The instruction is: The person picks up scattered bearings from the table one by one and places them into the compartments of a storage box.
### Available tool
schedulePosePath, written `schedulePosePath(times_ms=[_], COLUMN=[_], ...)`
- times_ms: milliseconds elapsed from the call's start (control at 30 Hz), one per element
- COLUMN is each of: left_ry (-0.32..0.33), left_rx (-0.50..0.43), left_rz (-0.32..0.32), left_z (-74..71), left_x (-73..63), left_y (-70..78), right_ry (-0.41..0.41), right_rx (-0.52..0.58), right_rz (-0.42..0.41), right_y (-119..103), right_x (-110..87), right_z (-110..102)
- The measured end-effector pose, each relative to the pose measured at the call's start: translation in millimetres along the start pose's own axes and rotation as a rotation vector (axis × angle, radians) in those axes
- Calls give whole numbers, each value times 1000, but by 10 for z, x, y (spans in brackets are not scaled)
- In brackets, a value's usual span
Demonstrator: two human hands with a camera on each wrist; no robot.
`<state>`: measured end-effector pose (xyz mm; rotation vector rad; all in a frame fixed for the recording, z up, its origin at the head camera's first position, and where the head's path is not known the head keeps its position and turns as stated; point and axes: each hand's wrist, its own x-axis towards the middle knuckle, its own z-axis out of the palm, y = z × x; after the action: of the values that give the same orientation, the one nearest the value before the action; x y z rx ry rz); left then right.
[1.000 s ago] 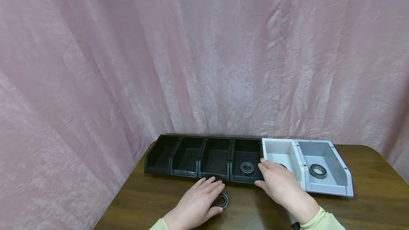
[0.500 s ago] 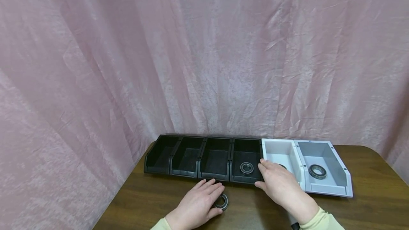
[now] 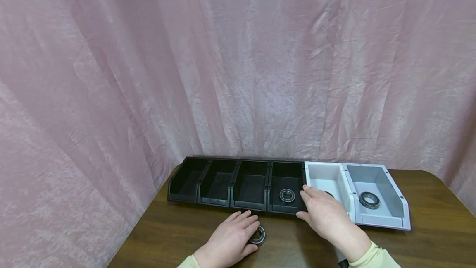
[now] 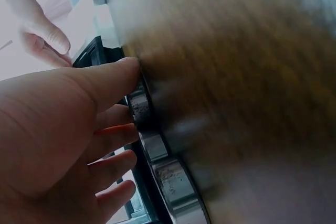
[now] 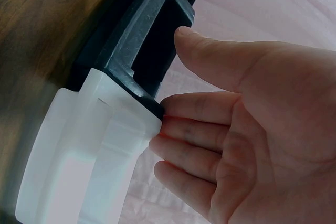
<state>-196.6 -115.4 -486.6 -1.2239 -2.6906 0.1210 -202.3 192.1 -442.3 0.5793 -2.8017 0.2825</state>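
Wooden table (image 3: 286,245), left hand (image 3: 231,237) uncurled at bearing (image 3: 262,235), left wrist view showing seemingly more.

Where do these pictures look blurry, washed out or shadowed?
Head view: fairly even light, but the black bins look dark inside, and a soft shadow falls on the table beside the right hand. Left wrist: the table is smeared, with pale glare toward the top; the left hand is clearer. Right wrist: the white bin is bright, nearly washed out low in frame.
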Motion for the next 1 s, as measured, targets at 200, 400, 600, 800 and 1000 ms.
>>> schedulePosePath(times_ms=[200,400,600,800,1000], left_ry=[-7,-5,-30,-35,-36], left_rx=[-17,-38,-69,-74,-80], left_rz=[-4,-7,-26,-38,-42], left_z=[1,18,11,30,44], left_x=[8,20,31,34,40], left_y=[11,-1,-7,-16,-21], right_ry=[-12,-22,-11,-11,-10], right_rx=[10,15,16,9,6], right_rz=[2,8,4,4,0], right_y=[4,4,1,-6,-4], right_x=[3,6,3,7,3], right_z=[-8,-12,-7,-16,-10])
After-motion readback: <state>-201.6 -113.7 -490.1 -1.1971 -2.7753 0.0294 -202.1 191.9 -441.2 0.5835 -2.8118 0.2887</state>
